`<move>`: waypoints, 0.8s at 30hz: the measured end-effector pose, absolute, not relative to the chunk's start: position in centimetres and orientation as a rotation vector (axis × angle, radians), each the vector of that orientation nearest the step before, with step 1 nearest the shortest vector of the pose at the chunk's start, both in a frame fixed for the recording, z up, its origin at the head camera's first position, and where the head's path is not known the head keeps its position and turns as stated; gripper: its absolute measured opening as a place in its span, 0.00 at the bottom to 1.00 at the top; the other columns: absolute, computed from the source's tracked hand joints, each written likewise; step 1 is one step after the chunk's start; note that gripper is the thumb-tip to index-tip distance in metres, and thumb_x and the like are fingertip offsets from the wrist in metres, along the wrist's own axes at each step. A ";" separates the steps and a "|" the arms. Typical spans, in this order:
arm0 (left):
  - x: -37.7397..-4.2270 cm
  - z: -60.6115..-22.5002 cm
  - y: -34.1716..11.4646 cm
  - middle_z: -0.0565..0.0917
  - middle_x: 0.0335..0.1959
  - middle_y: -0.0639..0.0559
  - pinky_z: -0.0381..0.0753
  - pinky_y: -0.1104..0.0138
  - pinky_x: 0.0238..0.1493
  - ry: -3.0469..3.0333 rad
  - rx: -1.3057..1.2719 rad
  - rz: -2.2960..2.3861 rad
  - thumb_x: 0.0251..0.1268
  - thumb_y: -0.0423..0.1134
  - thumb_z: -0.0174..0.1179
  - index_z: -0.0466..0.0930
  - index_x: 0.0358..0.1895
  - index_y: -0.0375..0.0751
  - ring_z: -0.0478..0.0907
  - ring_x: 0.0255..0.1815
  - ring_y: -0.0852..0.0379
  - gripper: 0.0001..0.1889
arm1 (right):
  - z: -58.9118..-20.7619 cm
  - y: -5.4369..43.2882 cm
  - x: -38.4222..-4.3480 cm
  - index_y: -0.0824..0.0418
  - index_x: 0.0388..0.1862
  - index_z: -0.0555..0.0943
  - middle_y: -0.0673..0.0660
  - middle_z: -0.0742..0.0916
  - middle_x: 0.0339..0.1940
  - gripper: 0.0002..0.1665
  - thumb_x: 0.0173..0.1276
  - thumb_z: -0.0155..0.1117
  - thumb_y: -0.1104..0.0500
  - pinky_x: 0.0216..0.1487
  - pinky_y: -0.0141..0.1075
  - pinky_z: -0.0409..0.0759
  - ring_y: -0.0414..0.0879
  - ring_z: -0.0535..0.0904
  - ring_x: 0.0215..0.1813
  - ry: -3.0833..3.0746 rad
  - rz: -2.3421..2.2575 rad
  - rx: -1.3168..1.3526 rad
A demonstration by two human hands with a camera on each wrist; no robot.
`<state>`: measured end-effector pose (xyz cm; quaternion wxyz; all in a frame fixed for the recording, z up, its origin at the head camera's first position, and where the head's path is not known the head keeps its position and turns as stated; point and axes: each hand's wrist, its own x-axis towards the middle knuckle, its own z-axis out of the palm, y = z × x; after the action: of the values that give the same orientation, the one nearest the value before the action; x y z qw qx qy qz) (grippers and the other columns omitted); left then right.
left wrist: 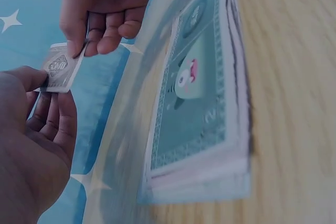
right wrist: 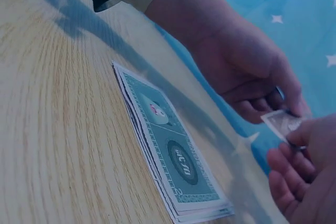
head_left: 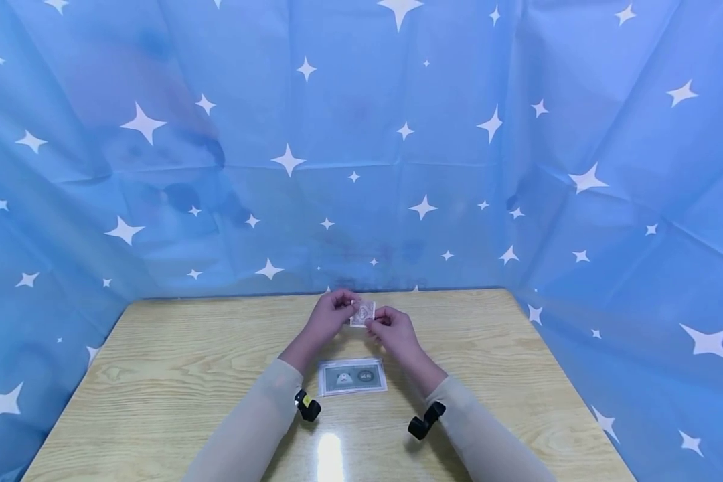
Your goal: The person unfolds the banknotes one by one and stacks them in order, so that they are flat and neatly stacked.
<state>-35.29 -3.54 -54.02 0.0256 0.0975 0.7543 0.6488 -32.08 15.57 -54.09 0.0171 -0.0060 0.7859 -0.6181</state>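
Both hands hold one small pale paper note point(head_left: 363, 313), printed in greyish pink with an emblem, up above the far part of the table. My left hand point(head_left: 327, 320) pinches its left edge between thumb and fingers. At the opposite edge, the right hand point(head_left: 397, 333) grips it the same way, thumb on the near face. In the left wrist view the emblem on the note point(left wrist: 59, 66) faces the camera. Nearer, between the forearms, lies a stack of green play-money bills point(head_left: 352, 377) with a cartoon creature on top; the left wrist view shows its layered edges.
The stack rests on a light wood-grain table point(head_left: 205, 375). A blue curtain point(head_left: 361, 134) with white stars hangs behind the table and along both sides. Black camera mounts sit on the left wrist point(head_left: 307, 406) and right wrist point(head_left: 426, 420). Light glares on the near tabletop.
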 end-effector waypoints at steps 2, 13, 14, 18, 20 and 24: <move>-35.0 -54.1 -3.8 0.86 0.44 0.49 0.87 0.59 0.47 2.319 0.307 2.013 0.79 0.33 0.67 0.88 0.53 0.39 0.81 0.43 0.54 0.06 | -53.8 15.7 -31.9 0.67 0.45 0.86 0.58 0.89 0.35 0.05 0.77 0.72 0.65 0.36 0.38 0.85 0.58 0.88 0.40 2.456 -1.929 -0.025; -32.7 -54.8 -5.2 0.85 0.40 0.48 0.81 0.65 0.37 2.255 0.325 1.969 0.77 0.32 0.69 0.86 0.55 0.38 0.80 0.37 0.54 0.09 | -53.0 16.3 -31.5 0.69 0.47 0.88 0.61 0.90 0.38 0.07 0.77 0.73 0.64 0.39 0.37 0.85 0.57 0.86 0.41 2.420 -2.002 -0.121; -32.5 -54.9 -5.3 0.85 0.41 0.48 0.81 0.66 0.36 2.251 0.332 1.960 0.77 0.32 0.70 0.86 0.55 0.38 0.80 0.37 0.54 0.09 | -53.0 16.3 -31.5 0.68 0.47 0.88 0.59 0.90 0.38 0.07 0.77 0.74 0.63 0.39 0.38 0.85 0.57 0.86 0.41 2.416 -1.996 -0.136; -31.8 -54.8 -5.6 0.86 0.42 0.48 0.81 0.67 0.37 2.241 0.377 1.944 0.78 0.34 0.70 0.85 0.57 0.36 0.80 0.38 0.54 0.11 | -52.9 16.6 -31.5 0.65 0.47 0.90 0.56 0.90 0.37 0.06 0.78 0.74 0.62 0.41 0.41 0.85 0.58 0.85 0.41 2.408 -1.928 -0.228; -31.5 -54.7 -5.8 0.86 0.43 0.49 0.81 0.67 0.38 2.243 0.397 1.948 0.79 0.34 0.69 0.84 0.60 0.35 0.80 0.39 0.54 0.13 | -52.8 16.7 -31.4 0.63 0.48 0.90 0.55 0.89 0.37 0.06 0.78 0.74 0.62 0.42 0.44 0.85 0.60 0.85 0.42 2.403 -1.869 -0.294; -30.9 -54.5 -5.9 0.86 0.41 0.49 0.79 0.68 0.37 2.269 0.441 1.965 0.81 0.33 0.67 0.86 0.60 0.36 0.78 0.38 0.54 0.11 | -52.6 16.9 -31.2 0.61 0.48 0.90 0.57 0.89 0.37 0.05 0.80 0.73 0.60 0.44 0.49 0.85 0.67 0.84 0.45 2.393 -1.766 -0.426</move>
<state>-30.92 -5.87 -54.49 0.0538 0.1451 0.7469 0.6467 -31.16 16.89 -52.57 0.0683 -0.1415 0.7946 -0.5865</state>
